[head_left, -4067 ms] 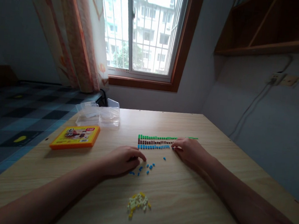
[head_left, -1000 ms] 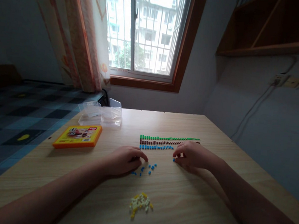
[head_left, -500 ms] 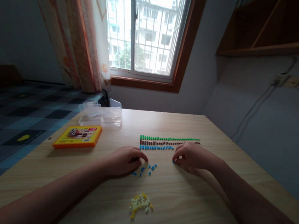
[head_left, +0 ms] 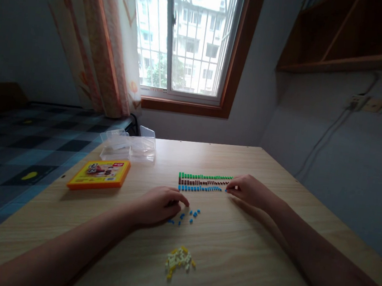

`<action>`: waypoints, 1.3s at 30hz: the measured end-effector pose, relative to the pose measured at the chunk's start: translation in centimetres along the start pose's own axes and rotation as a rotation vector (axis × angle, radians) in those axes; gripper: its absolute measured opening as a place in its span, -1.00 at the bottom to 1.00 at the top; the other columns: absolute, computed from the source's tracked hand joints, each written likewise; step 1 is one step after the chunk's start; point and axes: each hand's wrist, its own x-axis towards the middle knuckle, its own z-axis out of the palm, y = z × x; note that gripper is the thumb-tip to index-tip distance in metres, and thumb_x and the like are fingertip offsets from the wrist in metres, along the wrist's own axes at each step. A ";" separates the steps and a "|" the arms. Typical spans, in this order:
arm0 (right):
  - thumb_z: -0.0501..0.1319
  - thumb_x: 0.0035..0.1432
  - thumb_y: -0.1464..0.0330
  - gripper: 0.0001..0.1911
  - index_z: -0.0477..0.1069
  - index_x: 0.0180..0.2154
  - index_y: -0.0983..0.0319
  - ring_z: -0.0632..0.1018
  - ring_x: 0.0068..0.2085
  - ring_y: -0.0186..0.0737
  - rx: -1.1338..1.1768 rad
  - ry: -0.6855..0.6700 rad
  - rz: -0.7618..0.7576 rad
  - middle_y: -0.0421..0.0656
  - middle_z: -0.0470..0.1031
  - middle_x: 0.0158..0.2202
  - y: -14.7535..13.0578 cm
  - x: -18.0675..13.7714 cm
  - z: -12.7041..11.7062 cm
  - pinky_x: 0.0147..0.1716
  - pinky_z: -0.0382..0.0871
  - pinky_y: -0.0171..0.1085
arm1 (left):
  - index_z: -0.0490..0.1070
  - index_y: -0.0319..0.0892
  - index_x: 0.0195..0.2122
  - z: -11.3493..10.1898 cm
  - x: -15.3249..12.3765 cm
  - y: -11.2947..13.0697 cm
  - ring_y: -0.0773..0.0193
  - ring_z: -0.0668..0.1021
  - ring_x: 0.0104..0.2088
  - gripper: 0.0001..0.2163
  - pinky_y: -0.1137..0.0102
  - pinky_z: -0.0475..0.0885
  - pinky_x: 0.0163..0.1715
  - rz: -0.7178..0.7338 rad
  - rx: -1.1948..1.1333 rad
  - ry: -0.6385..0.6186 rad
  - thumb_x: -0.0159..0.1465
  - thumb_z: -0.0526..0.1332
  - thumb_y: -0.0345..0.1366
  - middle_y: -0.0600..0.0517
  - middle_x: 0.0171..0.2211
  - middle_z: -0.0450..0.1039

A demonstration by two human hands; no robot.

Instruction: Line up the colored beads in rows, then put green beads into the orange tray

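Observation:
Between the fingertips of my right hand [head_left: 246, 189] is a small blue building brick [head_left: 226, 190], at the right end of the row of blue bricks [head_left: 200, 189]. Behind that row run a row of brown bricks [head_left: 202, 183] and a row of green bricks [head_left: 204, 177], their right ends hidden by my right hand. My left hand [head_left: 160, 205] rests on the table with its index finger stretched out and holds nothing. Just right of it and under its edge lie several loose blue bricks [head_left: 191, 221].
A pile of cream and yellow bricks [head_left: 178, 261] lies near the front of the wooden table [head_left: 239, 266]. At the left are a yellow-orange box [head_left: 100, 174] and clear plastic containers [head_left: 129, 148]. A bed [head_left: 40, 145] adjoins the table's left side.
My right hand has moved away from me, carrying the blue brick from in front of the rows to the blue row's right end. My left hand has stayed put.

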 end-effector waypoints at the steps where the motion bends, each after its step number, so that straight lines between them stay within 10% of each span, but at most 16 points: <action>1: 0.27 0.18 0.40 -0.83 0.66 -0.30 0.17 0.58 -0.37 -0.26 -0.012 0.017 0.027 -0.17 0.65 -0.34 0.3 0.1 0.2 -0.34 0.32 -0.34 | 0.60 -0.04 -0.09 0.0 0.0 0.0 0.20 0.59 -0.18 -0.71 0.34 0.44 -0.14 0.000 0.003 0.002 0.27 0.14 -0.38 0.00 -0.18 0.61; 39: 0.20 0.26 0.27 -0.76 0.66 -0.20 0.11 0.62 -0.22 -0.14 -0.150 0.031 0.187 -0.14 0.67 -0.23 -1.3 0.4 1.2 -0.28 0.36 -0.29 | 0.60 -0.02 -0.07 0.1 0.0 -0.2 0.20 0.59 -0.18 -0.71 0.36 0.44 -0.15 -0.010 0.003 -0.005 0.27 0.15 -0.38 0.01 -0.18 0.61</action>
